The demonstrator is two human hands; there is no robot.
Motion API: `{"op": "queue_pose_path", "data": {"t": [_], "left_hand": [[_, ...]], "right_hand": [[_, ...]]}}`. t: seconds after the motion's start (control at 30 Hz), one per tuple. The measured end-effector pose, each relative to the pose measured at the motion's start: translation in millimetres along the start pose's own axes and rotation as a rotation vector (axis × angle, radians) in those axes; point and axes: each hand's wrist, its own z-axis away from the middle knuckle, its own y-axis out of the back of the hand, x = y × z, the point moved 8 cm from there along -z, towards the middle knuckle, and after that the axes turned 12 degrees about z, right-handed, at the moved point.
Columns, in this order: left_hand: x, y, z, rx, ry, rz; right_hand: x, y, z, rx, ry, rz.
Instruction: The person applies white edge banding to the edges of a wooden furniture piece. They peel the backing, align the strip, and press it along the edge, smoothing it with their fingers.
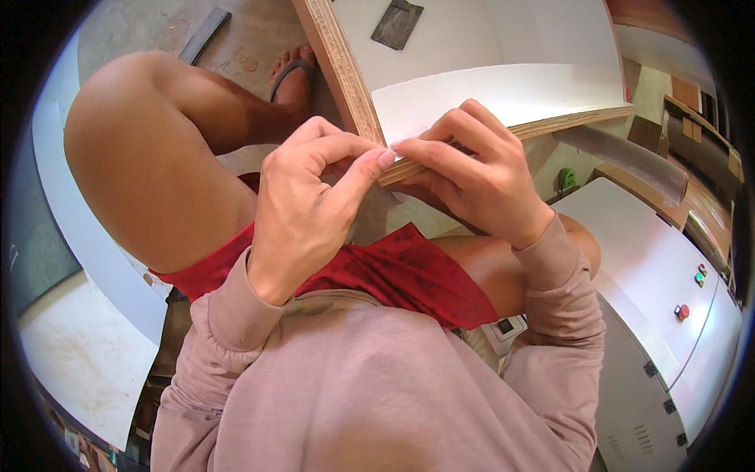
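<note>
A box-like piece of plywood panels with white inner faces stands in front of me. One plywood panel (334, 67) runs away from me on the left, and a front plywood panel (570, 118) runs off to the right. My left hand (311, 189) is closed at their near corner, thumb and forefinger pressed together. What lies in that pinch is hidden. My right hand (480, 169) is closed over the front panel's edge beside the corner, its forefinger tip almost meeting the left thumb. A small whitish bit shows between the fingertips, too small to name.
A dark flat piece (397, 23) lies inside the box. A grey tube (629, 165) and a green tape measure (567, 179) are to the right. Beyond my right arm stands a white cabinet (621, 244) with a red push button (683, 312). Pale boards (86, 346) lie at left.
</note>
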Motion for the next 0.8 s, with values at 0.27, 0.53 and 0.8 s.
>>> {"op": "queue_pose_path", "data": {"t": [0.27, 0.53, 0.8], "left_hand": [[12.7, -3.4, 4.4, 0.054, -0.089, -0.110], [13.5, -3.2, 4.0, 0.060, -0.128, -0.116], [3.6, -0.1, 5.3, 0.044, -0.161, -0.079]], "right_hand": [[-6.0, -4.0, 7.2, 0.089, 0.039, 0.007], [-4.2, -2.1, 5.1, 0.033, 0.036, 0.011], [-3.2, -2.1, 3.0, 0.065, 0.082, 0.025]]}}
